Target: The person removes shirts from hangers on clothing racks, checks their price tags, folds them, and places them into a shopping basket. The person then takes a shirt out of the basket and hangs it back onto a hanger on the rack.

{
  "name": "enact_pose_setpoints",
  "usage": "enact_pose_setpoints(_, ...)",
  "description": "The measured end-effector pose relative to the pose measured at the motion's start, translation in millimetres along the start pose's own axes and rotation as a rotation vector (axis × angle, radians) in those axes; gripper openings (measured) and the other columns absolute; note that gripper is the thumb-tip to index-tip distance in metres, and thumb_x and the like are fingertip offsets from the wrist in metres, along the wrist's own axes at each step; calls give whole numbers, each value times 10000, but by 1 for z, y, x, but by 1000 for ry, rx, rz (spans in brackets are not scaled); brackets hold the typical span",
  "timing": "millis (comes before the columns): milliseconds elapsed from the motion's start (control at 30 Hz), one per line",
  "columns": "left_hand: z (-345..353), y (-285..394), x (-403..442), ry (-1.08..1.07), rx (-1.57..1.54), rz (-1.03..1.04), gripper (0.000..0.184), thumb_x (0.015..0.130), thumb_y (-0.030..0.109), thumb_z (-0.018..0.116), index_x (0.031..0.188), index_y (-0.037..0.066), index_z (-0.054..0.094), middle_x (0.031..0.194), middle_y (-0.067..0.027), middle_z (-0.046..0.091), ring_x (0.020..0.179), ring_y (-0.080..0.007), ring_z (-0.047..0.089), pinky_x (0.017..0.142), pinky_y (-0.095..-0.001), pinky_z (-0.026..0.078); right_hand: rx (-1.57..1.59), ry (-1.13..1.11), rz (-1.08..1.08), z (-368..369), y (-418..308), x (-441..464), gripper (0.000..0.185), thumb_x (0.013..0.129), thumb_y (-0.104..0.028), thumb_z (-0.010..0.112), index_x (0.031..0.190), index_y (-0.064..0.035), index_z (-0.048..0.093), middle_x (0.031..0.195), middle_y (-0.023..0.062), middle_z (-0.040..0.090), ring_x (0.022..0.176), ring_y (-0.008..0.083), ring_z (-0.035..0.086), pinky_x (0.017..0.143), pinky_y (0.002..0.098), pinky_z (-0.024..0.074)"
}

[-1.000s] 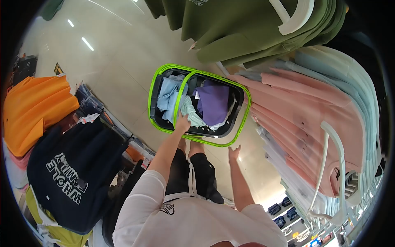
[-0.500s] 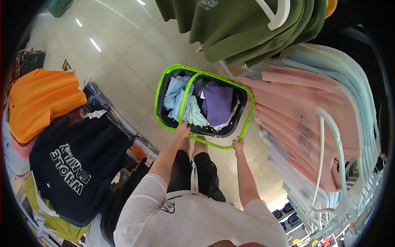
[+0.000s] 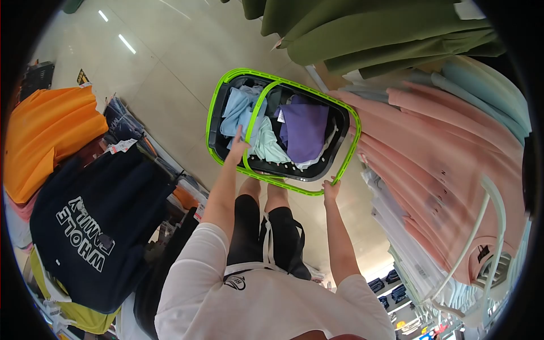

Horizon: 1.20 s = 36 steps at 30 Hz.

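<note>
A black shopping basket with a bright green rim and handles is held in front of my legs. Inside, light blue folded clothing lies at the left, pale mint clothing in the middle and a purple garment at the right. My left hand is over the basket's near left side, fingers stretched toward the light blue clothing, beside the green handle bar that crosses the basket. At the near right corner, my right hand has its fingers closed around the green outer handle.
Pink shirts on white hangers crowd the right, with olive green garments above them. An orange shirt and a navy printed shirt hang at the left. Glossy floor tiles show beyond the basket.
My left hand has left the lower end of the crossing handle and moved up and left over the basket. The basket appears slightly higher and larger; my right hand still grips it.
</note>
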State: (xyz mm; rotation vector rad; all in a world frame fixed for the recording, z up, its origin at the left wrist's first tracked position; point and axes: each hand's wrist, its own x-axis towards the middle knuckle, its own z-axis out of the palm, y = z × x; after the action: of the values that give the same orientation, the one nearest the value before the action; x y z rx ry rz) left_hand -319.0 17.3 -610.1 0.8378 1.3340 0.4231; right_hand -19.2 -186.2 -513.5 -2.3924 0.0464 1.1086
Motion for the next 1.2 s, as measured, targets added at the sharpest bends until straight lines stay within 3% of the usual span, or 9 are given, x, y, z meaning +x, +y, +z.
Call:
enact_pose_setpoints(100,1,71,-20,144,-566,-453,792,651,53,459,1326,218,81,1267,-178,288,831,-341,534,740,-396,450,163,28,-23,5,8,0,354,675,-30,501,1003,-85,382,697,71,517,576,137,518,453,252,429)
enact_pose_setpoints(300,9,34,17,129,-549,-402,706,690,89,487,1306,166,150,1075,-166,456,771,-297,545,680,-395,472,85,-46,41,1,-4,-2,393,685,-40,518,1040,-75,355,765,85,511,631,169,544,512,309,473)
enact_pose_setpoints(400,1,-49,69,437,-5,-226,584,672,176,592,1201,68,373,814,-141,568,681,-262,577,601,-361,480,30,-68,25,-3,-11,-8,409,681,-62,529,1048,-67,349,779,87,505,629,161,542,514,296,470)
enact_pose_setpoints(600,8,78,9,549,757,-264,454,678,225,542,1047,-32,481,868,-236,565,811,-364,551,733,-409,427,-522,110,-221,-7,16,1,559,671,-132,545,1169,-29,312,914,206,513,836,335,533,746,382,440)
enact_pose_setpoints(733,0,101,-37,925,27,-230,325,743,198,430,960,-38,477,881,-207,559,745,-318,564,635,-390,476,-597,203,-286,-5,-50,-56,616,666,-146,553,1210,-20,294,986,243,496,925,388,485,831,416,381)
enact_pose_setpoints(833,0,155,-110,719,-445,8,319,761,182,410,1026,9,450,923,-94,525,804,-201,526,596,-339,484,-579,86,-531,-6,-77,-84,633,674,-155,564,1229,-42,281,1015,205,506,900,342,517,790,373,416)
enact_pose_setpoints(933,9,213,-196,405,-571,131,302,772,135,428,1058,41,449,937,-53,510,890,-146,485,680,-274,452,-61,-467,-293,-6,-112,-121,558,755,-174,519,1248,-101,269,1026,137,522,852,240,549,722,327,446)
enact_pose_setpoints(1100,51,313,-302,2,-436,248,224,802,115,489,1024,94,481,971,-10,503,927,-114,468,833,-265,363,577,-835,-247,-52,-203,-212,470,822,-218,449,1250,-138,273,1092,90,498,890,184,534,703,327,453)
enact_pose_setpoints(1200,70,330,-317,3,-165,540,81,774,75,522,846,97,550,989,1,494,965,-115,443,874,-293,332,755,-787,-482,-98,-249,-256,455,830,-192,420,1260,-133,283,1224,63,362,1098,179,389,912,300,319)
